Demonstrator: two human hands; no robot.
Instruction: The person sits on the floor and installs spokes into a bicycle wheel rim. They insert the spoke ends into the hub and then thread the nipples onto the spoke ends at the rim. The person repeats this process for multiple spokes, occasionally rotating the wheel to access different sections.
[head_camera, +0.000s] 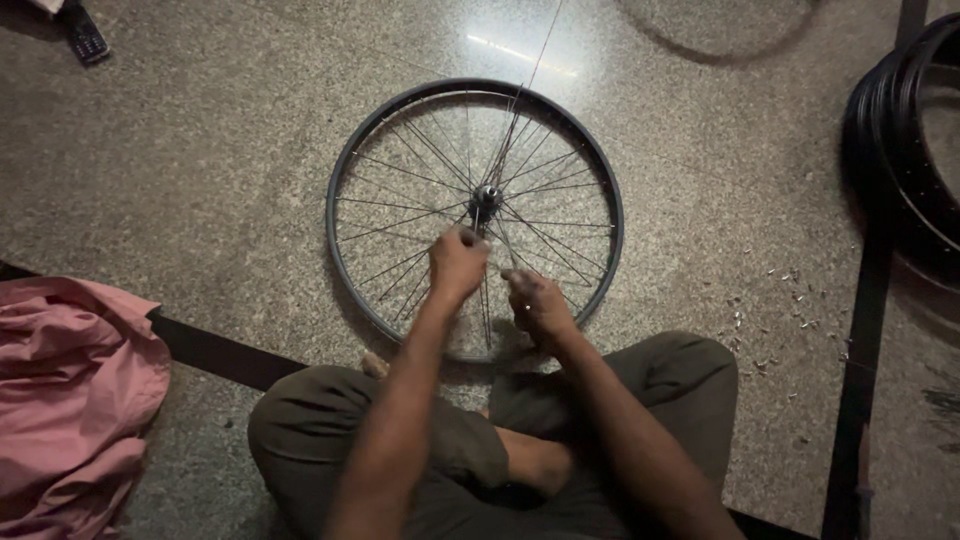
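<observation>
Head view: bicycle wheel (352, 250) lies flat on speckled stone floor (220, 170), just ahead of crossed legs. Left hand (457, 264) clenched around spokes (400, 170) below hub (487, 195). Right hand (537, 302) pinches a spoke near rim's near edge (fingertips partly hidden). Loose long spokes rise from hub toward camera. Pink cloth (70, 400) at left; stacked dark rims (900, 150) at right; small metal bits (790, 305) scattered on floor nearby.

Speckled stone floor (200, 150) with a glare streak (520, 52), dim light.
</observation>
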